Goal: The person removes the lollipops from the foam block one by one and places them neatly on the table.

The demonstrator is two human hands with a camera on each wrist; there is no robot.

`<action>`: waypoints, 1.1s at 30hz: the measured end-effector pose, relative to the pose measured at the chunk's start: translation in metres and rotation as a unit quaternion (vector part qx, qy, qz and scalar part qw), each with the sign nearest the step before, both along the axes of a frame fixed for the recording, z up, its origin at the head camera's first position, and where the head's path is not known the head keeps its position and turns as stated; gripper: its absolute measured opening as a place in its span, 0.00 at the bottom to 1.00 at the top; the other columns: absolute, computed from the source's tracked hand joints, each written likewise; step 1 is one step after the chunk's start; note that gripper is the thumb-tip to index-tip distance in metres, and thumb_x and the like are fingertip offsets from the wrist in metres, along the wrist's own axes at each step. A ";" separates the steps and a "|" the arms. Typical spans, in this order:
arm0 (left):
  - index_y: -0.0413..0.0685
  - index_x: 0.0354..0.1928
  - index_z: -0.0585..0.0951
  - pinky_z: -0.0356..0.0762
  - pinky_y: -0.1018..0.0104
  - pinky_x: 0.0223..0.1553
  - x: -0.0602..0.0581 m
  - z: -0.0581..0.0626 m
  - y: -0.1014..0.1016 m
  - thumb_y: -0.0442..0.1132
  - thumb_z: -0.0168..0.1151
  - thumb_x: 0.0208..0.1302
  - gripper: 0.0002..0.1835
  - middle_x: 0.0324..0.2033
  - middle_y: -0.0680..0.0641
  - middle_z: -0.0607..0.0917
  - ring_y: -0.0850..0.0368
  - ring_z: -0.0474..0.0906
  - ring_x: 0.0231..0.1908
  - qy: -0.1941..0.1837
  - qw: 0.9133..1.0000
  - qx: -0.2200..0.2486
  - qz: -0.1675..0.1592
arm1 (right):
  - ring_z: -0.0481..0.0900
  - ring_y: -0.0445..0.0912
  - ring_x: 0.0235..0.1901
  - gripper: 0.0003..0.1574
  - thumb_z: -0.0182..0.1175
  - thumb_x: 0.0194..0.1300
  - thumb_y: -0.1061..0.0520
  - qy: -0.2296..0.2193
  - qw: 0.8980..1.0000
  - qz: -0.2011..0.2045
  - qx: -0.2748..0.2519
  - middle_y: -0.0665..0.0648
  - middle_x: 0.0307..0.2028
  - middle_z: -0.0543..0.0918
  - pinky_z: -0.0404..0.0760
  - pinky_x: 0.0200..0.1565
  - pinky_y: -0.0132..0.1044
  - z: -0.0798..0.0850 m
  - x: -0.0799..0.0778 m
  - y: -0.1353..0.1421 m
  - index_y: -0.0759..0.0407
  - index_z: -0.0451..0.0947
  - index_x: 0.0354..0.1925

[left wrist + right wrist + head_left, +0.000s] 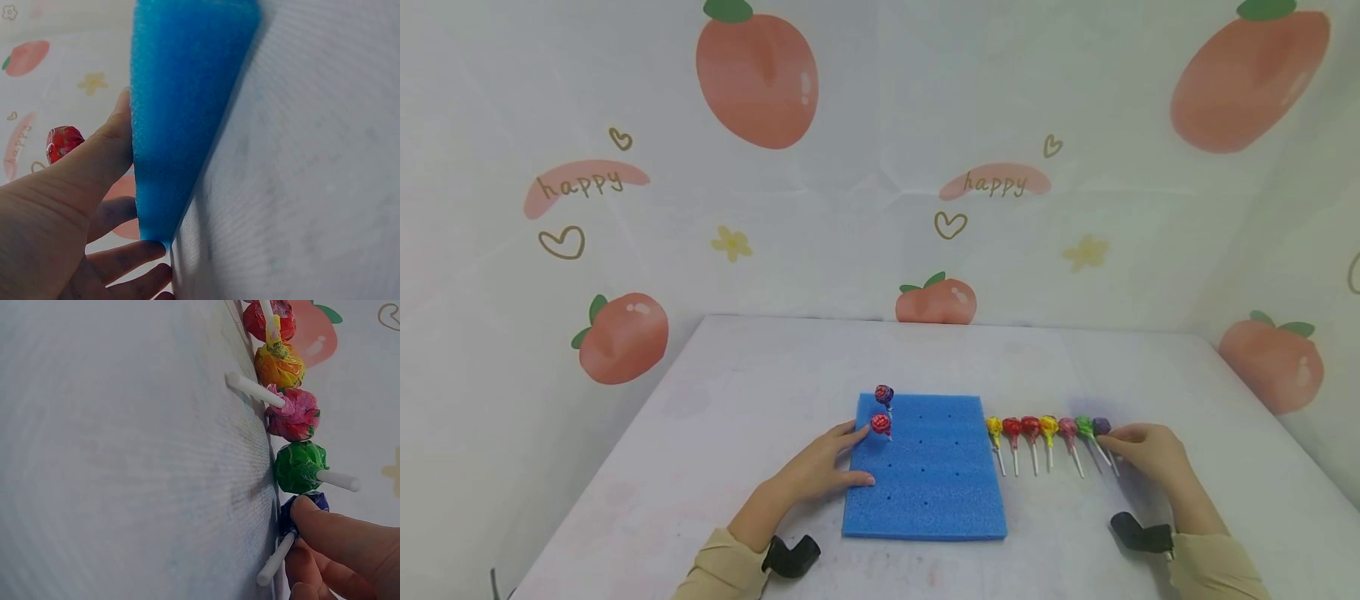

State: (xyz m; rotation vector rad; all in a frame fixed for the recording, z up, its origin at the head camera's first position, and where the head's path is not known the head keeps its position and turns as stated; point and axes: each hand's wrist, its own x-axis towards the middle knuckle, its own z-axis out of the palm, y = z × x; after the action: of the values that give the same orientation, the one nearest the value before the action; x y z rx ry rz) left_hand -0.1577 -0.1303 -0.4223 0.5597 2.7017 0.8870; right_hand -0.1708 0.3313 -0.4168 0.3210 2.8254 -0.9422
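Note:
A blue foam board [940,500] with small holes lies flat on the white table. Two lollipops stand upright in its far left part: a dark red-and-blue one [883,395] and a red one [881,424]. My left hand [823,467] rests against the board's left edge, fingers spread, thumb over the top face. To the board's right lies a row of wrapped lollipops. At its right end my right hand [1150,450] pinches the purple lollipop [287,519], thumb on its wrapper. Beside that one is the green lollipop [301,467], its stick tilted up.
Yellow [995,427], red [1012,427] and pink lollipops [1067,427] are among the others in the row, sticks toward me. Black wrist-worn devices [793,557] sit at both sleeves. A white cloth printed with fruit [760,79] hangs behind the table.

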 end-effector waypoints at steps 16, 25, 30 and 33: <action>0.48 0.68 0.64 0.59 0.39 0.65 0.000 0.001 0.000 0.57 0.65 0.54 0.42 0.69 0.36 0.61 0.35 0.56 0.68 -0.001 1.000 -0.003 -0.001 | 0.76 0.59 0.43 0.37 0.57 0.62 0.39 -0.015 1.000 -0.010 -0.007 0.71 0.43 0.80 0.78 0.37 0.46 0.012 0.002 -0.001 0.73 0.75 0.48; 0.48 0.68 0.64 0.60 0.39 0.65 0.000 0.000 0.000 0.57 0.65 0.54 0.42 0.69 0.36 0.61 0.36 0.56 0.68 0.000 1.000 -0.006 0.002 | 0.77 0.57 0.41 0.29 0.58 0.63 0.44 0.048 0.998 0.032 0.002 0.71 0.43 0.81 0.78 0.36 0.43 0.028 0.003 -0.028 0.71 0.79 0.45; 0.47 0.68 0.64 0.60 0.39 0.64 0.000 0.000 -0.001 0.57 0.65 0.54 0.42 0.69 0.36 0.61 0.35 0.56 0.68 0.001 1.000 -0.003 0.001 | 0.78 0.52 0.38 0.24 0.60 0.62 0.47 0.078 0.994 0.072 -0.020 0.67 0.40 0.83 0.80 0.34 0.38 0.031 0.001 -0.060 0.68 0.80 0.44; 0.47 0.68 0.64 0.60 0.38 0.64 0.000 0.000 0.000 0.56 0.66 0.54 0.42 0.68 0.36 0.61 0.35 0.56 0.68 0.002 1.000 -0.001 -0.002 | 0.77 0.47 0.35 0.22 0.60 0.62 0.47 0.083 0.992 0.090 -0.037 0.62 0.38 0.84 0.79 0.32 0.35 0.032 0.000 -0.083 0.65 0.80 0.43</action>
State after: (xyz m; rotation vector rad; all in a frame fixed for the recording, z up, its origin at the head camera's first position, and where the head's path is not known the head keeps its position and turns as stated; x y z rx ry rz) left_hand -0.1575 -0.1308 -0.4227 0.5663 2.7041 0.8843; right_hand -0.1704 0.2482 -0.3851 -0.0215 2.8944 -1.0764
